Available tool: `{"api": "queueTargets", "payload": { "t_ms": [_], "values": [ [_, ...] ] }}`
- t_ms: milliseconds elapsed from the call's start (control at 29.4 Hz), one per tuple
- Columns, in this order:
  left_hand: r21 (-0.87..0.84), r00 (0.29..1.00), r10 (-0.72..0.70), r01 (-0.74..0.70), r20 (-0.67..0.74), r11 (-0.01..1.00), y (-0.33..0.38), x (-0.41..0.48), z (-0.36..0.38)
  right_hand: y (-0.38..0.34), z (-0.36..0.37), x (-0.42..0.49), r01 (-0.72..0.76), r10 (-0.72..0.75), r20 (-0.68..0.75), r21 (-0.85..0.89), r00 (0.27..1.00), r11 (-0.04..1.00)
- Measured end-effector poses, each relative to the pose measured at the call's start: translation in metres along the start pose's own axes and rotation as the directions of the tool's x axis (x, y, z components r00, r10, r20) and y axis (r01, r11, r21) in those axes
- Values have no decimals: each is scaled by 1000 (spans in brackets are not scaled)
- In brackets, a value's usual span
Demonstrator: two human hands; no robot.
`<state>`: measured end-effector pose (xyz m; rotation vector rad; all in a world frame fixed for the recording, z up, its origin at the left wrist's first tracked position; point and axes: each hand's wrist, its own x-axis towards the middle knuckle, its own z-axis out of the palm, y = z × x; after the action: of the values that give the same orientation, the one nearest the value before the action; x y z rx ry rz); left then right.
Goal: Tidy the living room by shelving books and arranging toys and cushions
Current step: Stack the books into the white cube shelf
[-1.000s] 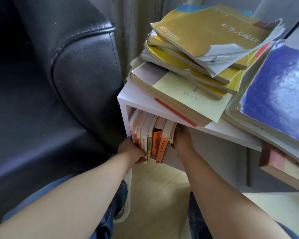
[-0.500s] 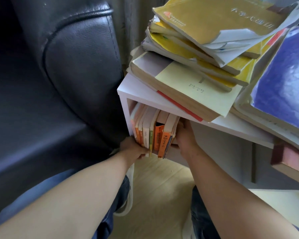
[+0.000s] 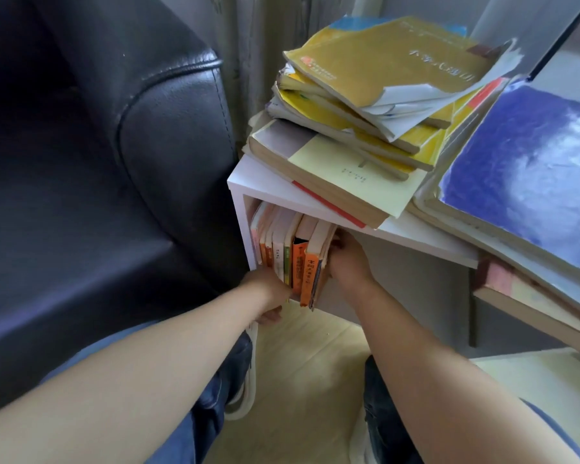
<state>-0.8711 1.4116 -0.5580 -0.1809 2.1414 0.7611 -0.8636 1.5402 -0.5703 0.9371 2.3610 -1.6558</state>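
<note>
A row of several upright books, mostly orange and white spines, stands in the left end of a white shelf unit. My left hand is at the lower front edge of the row, fingers tucked under the spines and partly hidden. My right hand presses against the right side of the outermost orange book, fingers reaching into the shelf. On the shelf top lies a messy stack of yellow books over a thick cream-covered book.
A black leather armchair stands close on the left of the shelf. A large blue-covered book and others overhang the shelf top on the right. Pale wooden floor lies between my knees; a curtain hangs behind.
Only the view shifted, first tilting down, then pulling back up. Both hands stay at the row of books, squeezing it together; the left hand sits slightly lower at the spines.
</note>
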Motion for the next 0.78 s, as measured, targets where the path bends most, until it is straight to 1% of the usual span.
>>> {"api": "queueTargets", "payload": {
  "t_ms": [34, 68, 102, 136, 170, 204, 238, 272, 306, 340, 374, 477, 511, 545, 613, 647, 681, 715, 783],
  "values": [
    [187, 994, 106, -98, -34, 977, 1, -9, 0, -5, -3, -6, 24, -24, -14, -8, 1000, 1000],
    [359, 966, 252, -214, -61, 908, 1, -17, 1, -10, -6, -11, 49, -50, -23, -20, 998, 999],
    [469, 921, 384, -309, -71, 827, 0, -24, 1, -13, -8, -15, 74, -75, -31, -23, 997, 997],
    [544, 866, 493, -375, -82, 750, 0, -31, 0, -15, -9, -20, 95, -96, -39, -11, 995, 995],
    [622, 782, 613, -426, -110, 656, 1, -40, -3, -17, -10, -24, 118, -117, -48, 10, 992, 993],
    [702, 649, 744, -456, -159, 548, 1, -47, -7, -19, -9, -30, 149, -147, -51, 31, 988, 988],
    [774, 492, 849, -456, -191, 439, 2, -51, -9, -20, -8, -35, 185, -183, -48, 48, 982, 982],
    [825, 356, 913, -442, -198, 352, 2, -51, -10, -19, -6, -39, 214, -212, -33, 56, 977, 975],
    [858, 294, 938, -418, -185, 300, 3, -50, -11, -18, -5, -42, 239, -238, -10, 55, 971, 970],
    [873, 271, 946, -399, -179, 279, 3, -46, -11, -17, -4, -43, 257, -258, 10, 48, 966, 965],
    [883, 283, 944, -381, -170, 273, 3, -42, -9, -17, -6, -44, 260, -261, 19, 55, 965, 964],
    [901, 285, 947, -354, -150, 249, -3, -31, -6, -15, -12, -41, 260, -263, 28, 86, 964, 962],
    [902, 312, 938, -344, -151, 260, -5, -28, -6, -14, -14, -41, 258, -262, 40, 89, 964, 962],
    [903, 323, 933, -334, -160, 270, -8, -24, -6, -15, -15, -41, 259, -264, 46, 96, 963, 961],
    [900, 311, 931, -323, -191, 292, -12, -17, -4, -15, -16, -39, 255, -260, 40, 113, 965, 960],
    [895, 318, 923, -314, -215, 317, -11, -16, -3, -15, -16, -38, 245, -251, 37, 121, 967, 962],
    [889, 337, 910, -299, -241, 346, -8, -17, -2, -14, -16, -37, 233, -239, 40, 127, 970, 964],
    [889, 389, 884, -262, -259, 376, -6, -18, 0, -13, -15, -36, 220, -228, 45, 127, 973, 967],
    [912, 507, 830, -182, -233, 367, -3, -18, 4, -13, -15, -34, 203, -212, 57, 128, 976, 971]
  ]
}}
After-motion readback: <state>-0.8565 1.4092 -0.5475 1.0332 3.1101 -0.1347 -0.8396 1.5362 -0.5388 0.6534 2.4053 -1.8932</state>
